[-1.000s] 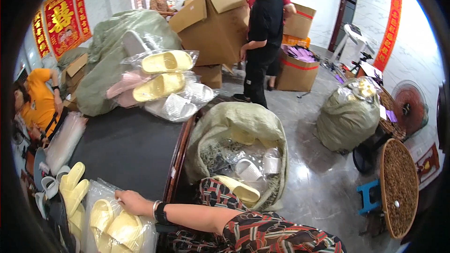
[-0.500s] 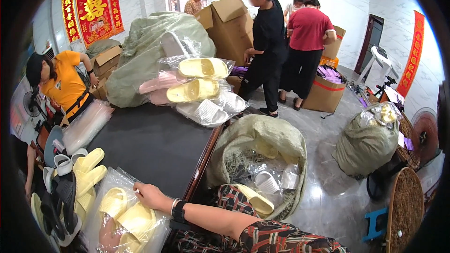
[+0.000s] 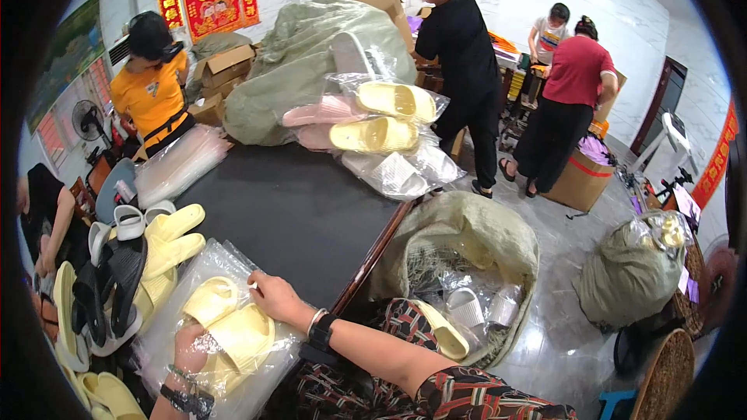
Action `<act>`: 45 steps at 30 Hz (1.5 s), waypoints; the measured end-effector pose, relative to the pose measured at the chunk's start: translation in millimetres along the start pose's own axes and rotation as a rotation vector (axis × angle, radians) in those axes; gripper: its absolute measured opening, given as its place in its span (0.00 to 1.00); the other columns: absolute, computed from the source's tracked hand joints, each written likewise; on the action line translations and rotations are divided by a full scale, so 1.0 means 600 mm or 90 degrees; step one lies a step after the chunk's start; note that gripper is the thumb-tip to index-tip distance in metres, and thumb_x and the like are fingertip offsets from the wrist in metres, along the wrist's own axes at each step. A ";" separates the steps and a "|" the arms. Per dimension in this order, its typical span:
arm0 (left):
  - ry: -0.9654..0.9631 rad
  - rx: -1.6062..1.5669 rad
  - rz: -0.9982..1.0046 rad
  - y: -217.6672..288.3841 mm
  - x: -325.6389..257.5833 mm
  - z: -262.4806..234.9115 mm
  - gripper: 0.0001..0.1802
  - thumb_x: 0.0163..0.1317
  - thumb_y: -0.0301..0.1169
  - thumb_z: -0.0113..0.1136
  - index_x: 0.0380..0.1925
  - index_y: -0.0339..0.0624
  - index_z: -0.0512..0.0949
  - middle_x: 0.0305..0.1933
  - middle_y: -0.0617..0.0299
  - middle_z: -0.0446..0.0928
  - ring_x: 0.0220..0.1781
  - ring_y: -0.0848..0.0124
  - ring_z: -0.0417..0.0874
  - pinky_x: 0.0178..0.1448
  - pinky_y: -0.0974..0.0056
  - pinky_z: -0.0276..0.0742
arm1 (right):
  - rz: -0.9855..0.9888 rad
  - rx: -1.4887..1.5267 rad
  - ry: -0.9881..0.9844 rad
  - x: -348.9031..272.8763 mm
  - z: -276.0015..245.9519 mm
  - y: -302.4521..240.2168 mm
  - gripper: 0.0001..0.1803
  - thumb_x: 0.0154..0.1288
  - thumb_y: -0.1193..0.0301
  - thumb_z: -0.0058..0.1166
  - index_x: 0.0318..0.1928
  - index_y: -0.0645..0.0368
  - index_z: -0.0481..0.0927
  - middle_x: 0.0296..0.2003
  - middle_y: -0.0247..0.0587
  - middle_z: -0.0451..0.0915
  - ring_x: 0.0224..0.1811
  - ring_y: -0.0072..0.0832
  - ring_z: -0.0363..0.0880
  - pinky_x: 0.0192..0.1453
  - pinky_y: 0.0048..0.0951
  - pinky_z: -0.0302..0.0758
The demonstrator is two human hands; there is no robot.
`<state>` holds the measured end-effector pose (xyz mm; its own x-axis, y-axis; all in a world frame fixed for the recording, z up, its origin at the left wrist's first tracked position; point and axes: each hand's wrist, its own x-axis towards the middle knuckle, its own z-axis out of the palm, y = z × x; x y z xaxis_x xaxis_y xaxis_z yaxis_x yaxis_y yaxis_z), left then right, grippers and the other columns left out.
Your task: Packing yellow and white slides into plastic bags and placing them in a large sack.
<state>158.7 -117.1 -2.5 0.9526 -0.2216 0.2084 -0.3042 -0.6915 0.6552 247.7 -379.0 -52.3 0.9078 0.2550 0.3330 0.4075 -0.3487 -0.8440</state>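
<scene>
A pair of pale yellow slippers (image 3: pixel 243 334) lies in a clear plastic bag (image 3: pixel 289 346) at the near edge of the dark table. My left hand (image 3: pixel 191 348) is closed on the side of the slippers, partly hidden by them and by the film. At the bag's upper right edge my right hand (image 3: pixel 274 297) pinches the plastic, its fingers pressed together. Close by on the left stands a heap of loose black, white and yellow slippers (image 3: pixel 128 264).
Bagged slippers (image 3: pixel 377 134) pile up at the table's far end (image 3: pixel 299 190), beside a large green sack (image 3: pixel 292 54). A flat stack of clear bags (image 3: pixel 179 167) lies at the left edge. An open sack (image 3: pixel 513 241) with bagged slippers stands right of the table. Several people work around the room.
The view has swung left, so the scene sits further right. My left forearm and wrist have come into sight. My right hand stays at the bag's edge.
</scene>
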 end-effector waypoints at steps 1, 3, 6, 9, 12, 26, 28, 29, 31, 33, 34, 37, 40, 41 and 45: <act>0.016 0.012 -0.012 0.015 -0.001 0.003 0.10 0.55 0.26 0.62 0.37 0.37 0.85 0.35 0.49 0.84 0.38 0.57 0.85 0.45 0.59 0.78 | -0.011 0.000 0.006 -0.001 -0.001 0.001 0.11 0.68 0.69 0.52 0.46 0.61 0.75 0.33 0.54 0.83 0.38 0.50 0.83 0.44 0.45 0.77; -0.045 0.157 -0.001 0.010 -0.002 -0.009 0.11 0.56 0.27 0.62 0.39 0.38 0.85 0.37 0.49 0.84 0.40 0.57 0.86 0.46 0.59 0.78 | -0.006 0.018 -0.003 -0.005 -0.005 0.000 0.10 0.67 0.69 0.52 0.46 0.61 0.75 0.33 0.56 0.82 0.38 0.52 0.82 0.44 0.47 0.77; -0.078 0.238 0.038 0.033 -0.022 -0.019 0.12 0.56 0.28 0.62 0.40 0.37 0.85 0.39 0.49 0.84 0.43 0.54 0.85 0.48 0.58 0.78 | -0.002 0.023 -0.015 -0.008 0.000 -0.007 0.10 0.67 0.70 0.53 0.46 0.61 0.75 0.32 0.54 0.83 0.37 0.50 0.83 0.43 0.44 0.77; 0.021 0.029 0.026 0.068 -0.052 -0.032 0.13 0.60 0.31 0.58 0.41 0.38 0.84 0.37 0.46 0.83 0.40 0.52 0.85 0.49 0.57 0.79 | -0.001 0.026 0.008 -0.009 0.007 -0.009 0.10 0.66 0.70 0.54 0.45 0.61 0.77 0.32 0.55 0.82 0.36 0.50 0.83 0.42 0.44 0.78; -0.003 0.120 -0.022 0.058 -0.085 -0.064 0.12 0.58 0.29 0.60 0.40 0.36 0.83 0.40 0.46 0.82 0.43 0.50 0.82 0.49 0.55 0.77 | 0.053 -0.025 -0.011 -0.007 -0.003 -0.015 0.11 0.66 0.71 0.55 0.47 0.60 0.78 0.33 0.56 0.83 0.36 0.49 0.84 0.42 0.44 0.78; 0.070 0.115 -0.291 0.032 -0.301 -0.182 0.13 0.55 0.28 0.61 0.41 0.39 0.84 0.36 0.50 0.84 0.40 0.60 0.86 0.45 0.63 0.78 | 0.018 -0.018 -0.001 -0.006 -0.009 -0.022 0.12 0.63 0.72 0.58 0.46 0.60 0.77 0.29 0.51 0.82 0.31 0.47 0.83 0.38 0.42 0.78; 0.115 0.116 -0.338 0.024 -0.348 -0.218 0.13 0.55 0.27 0.60 0.41 0.39 0.84 0.34 0.52 0.84 0.36 0.63 0.85 0.43 0.64 0.78 | 0.018 -0.023 -0.007 -0.006 -0.010 -0.025 0.12 0.63 0.72 0.58 0.46 0.60 0.77 0.29 0.52 0.82 0.31 0.46 0.83 0.38 0.41 0.78; 0.135 0.162 -0.327 0.024 -0.367 -0.240 0.12 0.55 0.26 0.60 0.40 0.38 0.84 0.33 0.52 0.84 0.34 0.65 0.84 0.42 0.64 0.77 | 0.012 -0.012 0.001 -0.007 -0.010 -0.025 0.12 0.63 0.72 0.58 0.46 0.60 0.77 0.28 0.51 0.81 0.31 0.46 0.82 0.38 0.40 0.78; 0.144 0.204 -0.340 0.061 -0.364 -0.281 0.12 0.56 0.25 0.60 0.40 0.36 0.83 0.33 0.52 0.84 0.32 0.67 0.83 0.42 0.64 0.77 | 0.035 0.023 0.014 -0.006 -0.013 -0.020 0.11 0.64 0.73 0.58 0.46 0.61 0.77 0.28 0.50 0.81 0.30 0.44 0.82 0.38 0.38 0.77; 0.202 0.240 -0.335 0.085 -0.385 -0.332 0.11 0.56 0.23 0.59 0.40 0.34 0.83 0.33 0.58 0.85 0.34 0.70 0.82 0.43 0.65 0.76 | 0.038 0.061 0.019 -0.004 -0.011 -0.019 0.12 0.64 0.73 0.58 0.46 0.61 0.77 0.28 0.51 0.81 0.29 0.43 0.82 0.37 0.38 0.77; 0.236 0.239 -0.335 0.095 -0.387 -0.355 0.11 0.57 0.23 0.59 0.40 0.34 0.82 0.33 0.57 0.85 0.36 0.70 0.83 0.44 0.66 0.75 | 0.042 0.093 0.030 -0.004 -0.011 -0.017 0.12 0.64 0.73 0.58 0.46 0.61 0.77 0.28 0.51 0.81 0.29 0.42 0.81 0.37 0.38 0.77; 0.311 0.311 -0.350 0.181 -0.355 -0.391 0.12 0.58 0.24 0.58 0.42 0.33 0.82 0.35 0.56 0.84 0.39 0.69 0.83 0.47 0.66 0.74 | 0.019 0.079 0.053 -0.003 -0.006 -0.015 0.11 0.64 0.75 0.57 0.46 0.62 0.77 0.31 0.52 0.81 0.31 0.42 0.82 0.39 0.38 0.78; 0.372 0.439 -0.301 0.276 -0.293 -0.371 0.13 0.60 0.26 0.57 0.44 0.33 0.81 0.38 0.52 0.84 0.42 0.65 0.84 0.50 0.64 0.74 | -0.003 0.028 0.063 -0.007 -0.002 -0.018 0.10 0.64 0.76 0.57 0.46 0.62 0.77 0.33 0.53 0.81 0.33 0.44 0.82 0.41 0.40 0.78; 0.394 0.505 -0.242 0.304 -0.270 -0.355 0.14 0.60 0.27 0.57 0.44 0.33 0.81 0.40 0.50 0.84 0.43 0.62 0.84 0.51 0.63 0.75 | -0.007 0.006 0.052 -0.007 0.000 -0.019 0.10 0.64 0.77 0.56 0.46 0.63 0.77 0.34 0.54 0.81 0.35 0.46 0.82 0.42 0.41 0.78; 0.318 0.411 -0.052 0.363 -0.137 -0.244 0.14 0.58 0.29 0.57 0.42 0.34 0.82 0.41 0.48 0.83 0.44 0.54 0.84 0.51 0.60 0.76 | -0.032 -0.051 0.074 -0.009 -0.009 0.003 0.11 0.64 0.77 0.57 0.47 0.63 0.76 0.34 0.52 0.81 0.34 0.39 0.82 0.41 0.36 0.78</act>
<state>14.3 -149.0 229.5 0.8133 0.0739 0.5772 -0.0288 -0.9856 0.1668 244.2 -386.2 -53.3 0.8899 0.1695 0.4235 0.4545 -0.4097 -0.7910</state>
